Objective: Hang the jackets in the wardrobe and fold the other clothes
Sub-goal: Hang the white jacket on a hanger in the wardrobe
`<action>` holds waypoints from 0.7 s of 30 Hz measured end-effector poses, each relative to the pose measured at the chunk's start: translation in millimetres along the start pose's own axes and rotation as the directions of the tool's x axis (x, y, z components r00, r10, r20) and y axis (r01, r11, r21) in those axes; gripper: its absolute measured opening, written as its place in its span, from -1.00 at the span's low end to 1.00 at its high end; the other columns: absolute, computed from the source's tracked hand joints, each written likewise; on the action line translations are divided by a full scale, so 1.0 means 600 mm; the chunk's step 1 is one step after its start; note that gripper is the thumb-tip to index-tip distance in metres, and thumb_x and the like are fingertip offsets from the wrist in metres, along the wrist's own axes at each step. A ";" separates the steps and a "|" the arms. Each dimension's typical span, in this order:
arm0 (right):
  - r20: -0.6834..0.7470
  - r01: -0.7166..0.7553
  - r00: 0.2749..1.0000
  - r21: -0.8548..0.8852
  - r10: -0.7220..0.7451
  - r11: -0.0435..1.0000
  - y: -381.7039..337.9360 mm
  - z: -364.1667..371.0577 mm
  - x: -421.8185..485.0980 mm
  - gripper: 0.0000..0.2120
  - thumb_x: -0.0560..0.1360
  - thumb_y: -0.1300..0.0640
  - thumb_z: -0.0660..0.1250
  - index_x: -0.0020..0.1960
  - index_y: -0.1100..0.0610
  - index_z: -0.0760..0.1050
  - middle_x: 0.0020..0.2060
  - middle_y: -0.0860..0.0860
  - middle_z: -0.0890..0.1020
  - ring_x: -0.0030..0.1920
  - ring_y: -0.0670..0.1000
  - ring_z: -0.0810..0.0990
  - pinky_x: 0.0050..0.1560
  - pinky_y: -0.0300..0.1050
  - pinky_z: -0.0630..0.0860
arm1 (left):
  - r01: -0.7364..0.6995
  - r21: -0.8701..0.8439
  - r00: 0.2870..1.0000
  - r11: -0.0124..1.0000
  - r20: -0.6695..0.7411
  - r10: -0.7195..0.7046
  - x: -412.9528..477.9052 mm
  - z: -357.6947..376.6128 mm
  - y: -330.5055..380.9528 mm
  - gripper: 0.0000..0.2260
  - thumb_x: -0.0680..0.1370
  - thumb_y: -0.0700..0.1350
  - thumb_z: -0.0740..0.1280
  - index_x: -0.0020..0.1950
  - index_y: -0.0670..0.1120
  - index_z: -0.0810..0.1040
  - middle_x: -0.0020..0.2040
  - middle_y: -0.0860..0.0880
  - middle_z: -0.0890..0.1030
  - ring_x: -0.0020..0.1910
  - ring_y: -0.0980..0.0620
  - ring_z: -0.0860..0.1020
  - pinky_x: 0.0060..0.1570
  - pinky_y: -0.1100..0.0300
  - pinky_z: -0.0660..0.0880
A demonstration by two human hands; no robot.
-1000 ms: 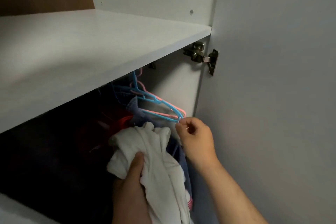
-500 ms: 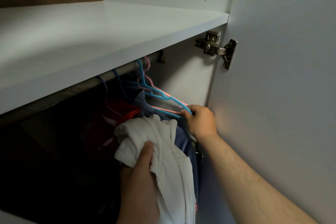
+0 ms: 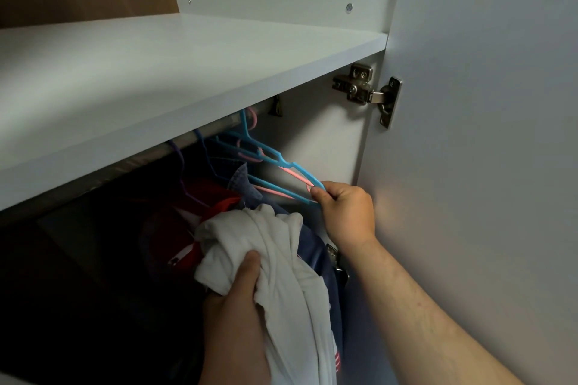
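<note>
My left hand (image 3: 237, 306) grips a bunched white garment (image 3: 281, 259) with pink stripes near its lower edge, held up in front of the open wardrobe. My right hand (image 3: 347, 212) pinches the right end of a blue plastic hanger (image 3: 281, 162), which hangs by its hook on the rail (image 3: 140, 156) under the shelf. A pink hanger (image 3: 291, 173) hangs just behind the blue one. A blue garment (image 3: 247, 184) and a red garment (image 3: 206, 194) hang on the rail further left, partly hidden by the white one.
A white shelf (image 3: 156, 72) runs across above the rail. The open wardrobe door (image 3: 484, 166) stands on the right, with a metal hinge (image 3: 366, 91) near its top. The wardrobe interior at lower left is dark. A purple hanger (image 3: 184, 178) is on the rail.
My right hand has gone from touching the hanger's tip to pinching its end. The view has dropped and come closer, so the rail now shows under the shelf. The white garment stays in my left hand.
</note>
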State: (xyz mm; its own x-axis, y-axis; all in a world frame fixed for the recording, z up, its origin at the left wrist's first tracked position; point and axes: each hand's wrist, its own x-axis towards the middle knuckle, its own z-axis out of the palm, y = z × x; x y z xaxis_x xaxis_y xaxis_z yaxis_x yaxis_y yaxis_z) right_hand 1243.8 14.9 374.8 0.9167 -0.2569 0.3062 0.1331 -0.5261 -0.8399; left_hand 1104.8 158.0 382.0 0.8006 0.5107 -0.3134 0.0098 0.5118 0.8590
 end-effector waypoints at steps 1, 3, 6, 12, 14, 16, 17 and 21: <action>0.000 0.012 1.000 -0.017 -0.012 1.000 -0.003 -0.002 -0.002 -0.89 0.52 -0.01 0.41 -0.07 -0.02 0.69 -0.48 -0.16 0.58 -0.43 -0.13 0.49 -0.35 -0.23 0.40 | 0.001 0.002 1.000 1.000 0.001 -0.001 0.001 0.000 0.000 -0.49 0.01 0.20 0.51 -0.08 0.08 0.66 -0.14 0.12 0.72 -0.19 0.17 0.69 -0.15 0.13 0.52; 0.004 0.024 1.000 -0.048 -0.023 0.999 -0.007 -0.007 -0.011 -0.88 0.53 -0.02 0.40 -0.08 0.00 0.68 -0.46 -0.08 0.59 -0.41 -0.07 0.50 -0.32 -0.16 0.44 | 0.010 0.001 1.000 1.000 0.003 -0.010 0.001 0.001 0.000 -0.49 0.03 0.19 0.51 -0.06 0.07 0.66 -0.13 0.12 0.73 -0.16 0.15 0.69 -0.11 0.11 0.53; 0.002 0.007 1.000 -0.045 -0.007 0.999 -0.005 -0.016 -0.027 -0.88 0.53 -0.02 0.40 -0.05 -0.04 0.70 -0.43 -0.10 0.62 -0.36 -0.07 0.53 -0.28 -0.17 0.44 | 0.007 -0.010 1.000 1.000 0.017 -0.006 0.000 -0.001 0.000 -0.50 0.03 0.18 0.53 -0.07 0.09 0.68 -0.09 0.09 0.73 -0.11 0.11 0.70 -0.05 0.09 0.53; -0.016 -0.054 0.998 0.007 0.054 0.999 -0.010 -0.054 -0.077 -0.89 0.53 -0.01 0.40 0.02 -0.14 0.67 -0.35 -0.18 0.65 -0.29 -0.15 0.58 -0.27 -0.20 0.50 | 0.035 -0.011 0.997 0.999 0.072 -0.034 -0.011 -0.015 0.005 -0.50 0.12 0.12 0.52 0.02 0.03 0.66 -0.08 0.02 0.73 -0.14 0.08 0.71 -0.18 0.14 0.55; -0.039 -0.042 0.998 0.003 0.042 0.999 -0.010 -0.070 -0.102 -0.89 0.53 0.02 0.39 0.00 -0.19 0.62 -0.37 -0.16 0.65 -0.32 -0.13 0.58 -0.29 -0.18 0.50 | 0.058 -0.017 0.993 0.998 0.102 -0.056 -0.018 -0.018 0.009 -0.45 0.13 0.11 0.52 0.09 0.01 0.65 -0.06 0.00 0.73 -0.11 0.06 0.71 -0.10 0.09 0.54; -0.066 -0.019 0.998 -0.030 0.017 0.999 -0.011 -0.080 -0.130 -0.86 0.54 0.06 0.38 -0.05 -0.21 0.57 -0.42 -0.12 0.61 -0.38 -0.09 0.52 -0.31 -0.18 0.47 | 0.063 -0.021 0.992 0.998 0.109 -0.061 -0.025 -0.021 0.009 -0.50 0.20 0.07 0.52 0.12 -0.01 0.64 -0.06 0.00 0.73 -0.11 0.04 0.71 -0.07 0.09 0.54; -0.086 -0.005 0.996 -0.039 0.002 0.999 -0.014 -0.084 -0.146 -0.89 0.54 0.07 0.38 -0.08 -0.16 0.56 -0.44 -0.09 0.58 -0.41 -0.08 0.49 -0.34 -0.18 0.45 | 0.057 -0.022 0.992 0.998 0.114 -0.055 -0.030 -0.020 0.010 -0.59 0.26 0.02 0.51 0.09 -0.01 0.63 -0.10 0.02 0.73 -0.14 0.07 0.71 -0.12 0.12 0.55; -0.193 0.036 0.980 -0.063 -0.047 0.997 -0.038 -0.098 -0.214 -0.79 0.50 -0.03 0.27 -0.12 0.07 0.60 -0.41 -0.01 0.57 -0.41 0.01 0.47 -0.34 -0.04 0.48 | 0.027 -0.018 0.984 0.999 0.177 -0.023 -0.064 -0.019 0.022 -0.82 0.38 -0.13 0.45 -0.04 -0.01 0.62 -0.22 0.10 0.72 -0.26 0.17 0.69 -0.43 0.31 0.55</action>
State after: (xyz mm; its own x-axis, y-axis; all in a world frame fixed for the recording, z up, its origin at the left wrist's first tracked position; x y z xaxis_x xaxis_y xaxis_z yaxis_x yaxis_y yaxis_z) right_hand 1101.1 12.1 380.9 0.8193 -0.3835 0.4263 0.1419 -0.5847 -0.7987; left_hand 1067.2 153.3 400.9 0.8936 0.3682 -0.2566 0.0207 0.5374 0.8431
